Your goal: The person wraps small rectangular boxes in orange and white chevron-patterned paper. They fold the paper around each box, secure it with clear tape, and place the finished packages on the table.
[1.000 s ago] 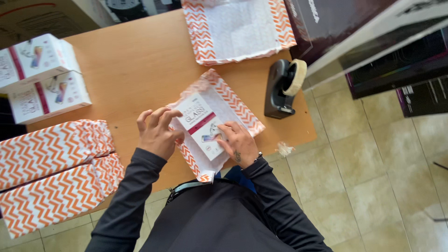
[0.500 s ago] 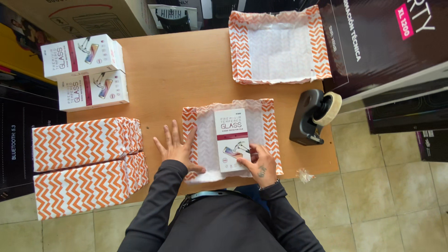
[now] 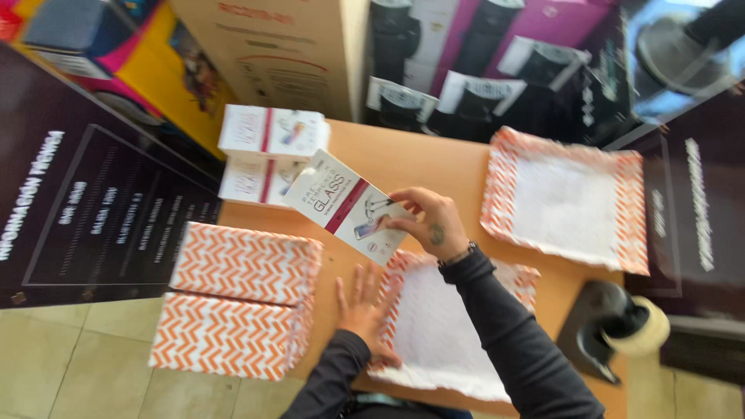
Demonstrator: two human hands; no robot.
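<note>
The right hand (image 3: 434, 226) holds a flat white box (image 3: 347, 205) with a dark red stripe above the table (image 3: 403, 159). Its fingers (image 3: 397, 223) are closed on the box's near right edge, thumb side under, so the box juts out to the left of the hand, tilted, over the two white boxes (image 3: 268, 155) stacked at the table's far left. The left hand (image 3: 363, 304) lies flat, fingers spread, pressing the left edge of an orange-and-white padded mailer (image 3: 442, 334); it grips nothing. Whether anything is inside that mailer cannot be told. A second mailer (image 3: 570, 198) lies flat at the far right, apart. Two stacks of mailers (image 3: 237, 299) sit just left of the left hand. A tape dispenser (image 3: 613, 330) stands at the near right.
</note>
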